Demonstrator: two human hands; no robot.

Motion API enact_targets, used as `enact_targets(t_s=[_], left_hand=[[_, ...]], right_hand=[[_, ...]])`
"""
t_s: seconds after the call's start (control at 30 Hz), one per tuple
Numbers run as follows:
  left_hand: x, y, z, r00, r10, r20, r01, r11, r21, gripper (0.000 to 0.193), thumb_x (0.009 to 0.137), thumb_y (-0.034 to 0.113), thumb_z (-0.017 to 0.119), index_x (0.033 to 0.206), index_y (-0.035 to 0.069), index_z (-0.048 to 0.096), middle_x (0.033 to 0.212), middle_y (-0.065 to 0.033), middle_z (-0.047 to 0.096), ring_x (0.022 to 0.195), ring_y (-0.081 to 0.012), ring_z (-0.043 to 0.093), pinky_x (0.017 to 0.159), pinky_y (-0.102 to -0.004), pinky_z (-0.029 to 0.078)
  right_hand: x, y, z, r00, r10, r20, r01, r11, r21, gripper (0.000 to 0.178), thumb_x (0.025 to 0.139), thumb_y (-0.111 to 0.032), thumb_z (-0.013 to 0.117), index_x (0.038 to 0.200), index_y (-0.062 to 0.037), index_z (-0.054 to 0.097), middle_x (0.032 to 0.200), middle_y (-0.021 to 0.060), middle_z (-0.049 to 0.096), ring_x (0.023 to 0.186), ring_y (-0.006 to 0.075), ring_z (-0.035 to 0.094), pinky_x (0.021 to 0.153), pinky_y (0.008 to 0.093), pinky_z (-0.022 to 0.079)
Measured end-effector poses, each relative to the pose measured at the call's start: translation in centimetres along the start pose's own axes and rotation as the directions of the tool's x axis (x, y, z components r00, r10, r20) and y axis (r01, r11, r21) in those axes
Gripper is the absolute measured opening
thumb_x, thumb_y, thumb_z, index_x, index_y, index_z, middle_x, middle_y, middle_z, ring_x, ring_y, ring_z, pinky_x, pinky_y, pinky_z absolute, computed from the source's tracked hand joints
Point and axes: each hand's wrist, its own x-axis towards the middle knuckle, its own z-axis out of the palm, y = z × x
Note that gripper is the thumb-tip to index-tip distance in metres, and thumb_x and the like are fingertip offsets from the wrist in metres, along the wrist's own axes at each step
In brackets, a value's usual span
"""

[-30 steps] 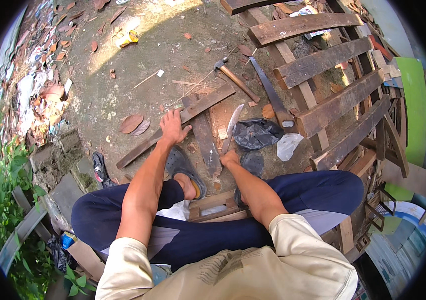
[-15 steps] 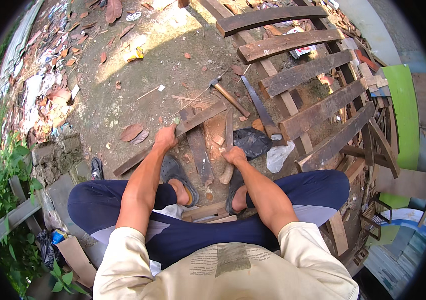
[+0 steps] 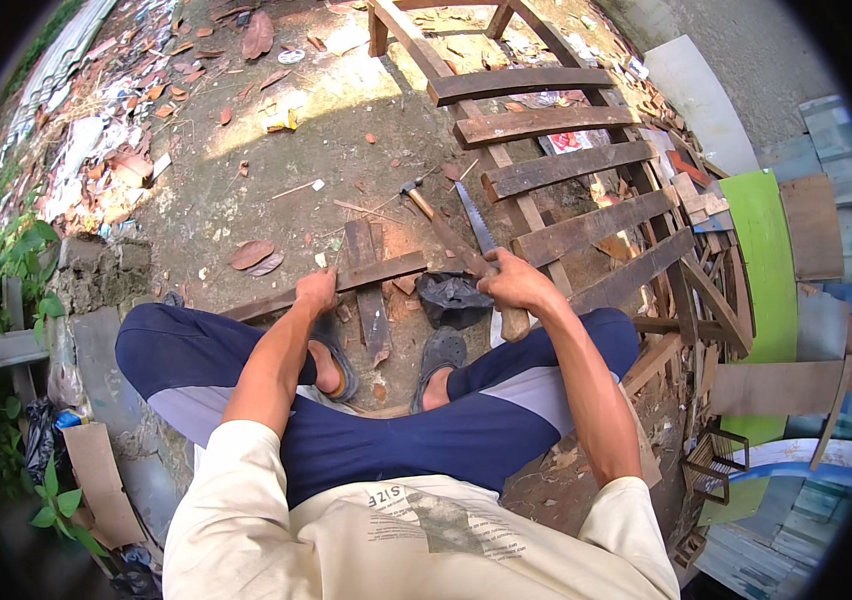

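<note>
My left hand (image 3: 317, 290) is closed around a long dark wooden slat (image 3: 383, 270), slanting across the ground. Under the slat lies a shorter dark board (image 3: 372, 325). In my right hand (image 3: 516, 281) is a machete; its brownish blade (image 3: 459, 245) points away to the left, and its pale wooden handle end (image 3: 515, 324) sticks out below the fist. Just beyond the blade lie a hammer (image 3: 418, 198) with a wooden handle and a handsaw (image 3: 476, 215), whose handle my right hand partly hides. A black plastic bag (image 3: 454, 299) rests beside the right hand.
A slatted wooden frame (image 3: 556, 180) stands at the right, close to my right hand. My shoes (image 3: 438, 352) are near the boards. Dry leaves (image 3: 252, 254) and litter lie at the left, by a broken block wall (image 3: 96, 275). A green panel (image 3: 761, 300) stands far right.
My right hand has moved to the right and up with the machete, away from the boards and over the saw's handle end. My left hand stays on the slat. The whole view has shifted.
</note>
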Motion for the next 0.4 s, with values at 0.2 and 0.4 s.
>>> enact_targets(t_s=[0.2,0.4], left_hand=[[-2.4,4.2,-3.4,0.999,0.025,0.035,-0.023,0.997,-0.076,0.078,0.087,0.037,0.074,0.154,0.009,0.044,0.149,-0.0200,0.056,0.135,-0.0377,0.057,0.110,-0.0476,0.050],[-6.0,6.9,-0.7,0.999,0.036,0.002,-0.034,0.980,-0.194,0.083,0.089,0.043,0.073,0.158,0.010,0.040,0.156,-0.0251,0.048,0.141,-0.0392,0.051,0.119,-0.0446,0.042]], right_hand=[[-4.2,-0.4,-0.5,0.994,-0.042,0.105,-0.026,0.819,0.573,0.045,0.093,-0.004,0.062,0.139,-0.0044,0.062,0.099,0.0094,0.067,0.081,0.0162,0.063,0.072,0.0318,0.053],[-3.9,-3.3,-0.4,0.980,-0.193,0.045,0.121,0.764,0.634,0.033,0.096,-0.012,0.062,0.128,-0.0066,0.069,0.110,0.0062,0.069,0.097,0.0150,0.063,0.087,0.0283,0.051]])
